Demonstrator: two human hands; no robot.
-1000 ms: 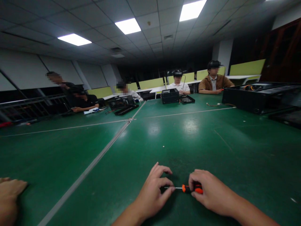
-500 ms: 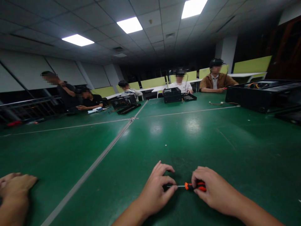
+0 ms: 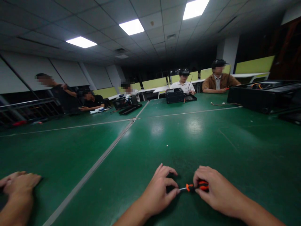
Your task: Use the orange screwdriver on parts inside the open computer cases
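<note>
An orange-and-black screwdriver [image 3: 190, 187] lies roughly crosswise just above the green table, between my two hands. My right hand [image 3: 213, 191] is closed round its handle, fingers curled over the top and thumb below. At the other end, the thumb and index finger of my left hand [image 3: 158, 190] pinch the thin metal shaft, while its other fingers are bent and held apart. Only a short stretch of shaft shows; the tip is hidden by my left fingers.
Green tabletop [image 3: 131, 163] with a grey seam strip [image 3: 94, 171] on the left. A neighbour's clasped hands [image 3: 21, 185] rest at lower left. Black computer cases stand farther off: one at right [image 3: 254, 99], another at centre [image 3: 175, 95]. Several people sit across; one stands [image 3: 63, 97].
The screwdriver has tilted slightly, its shaft end now lower. Less of the shaft shows around my left fingers. Both hands keep their hold, and the view has shifted a little.
</note>
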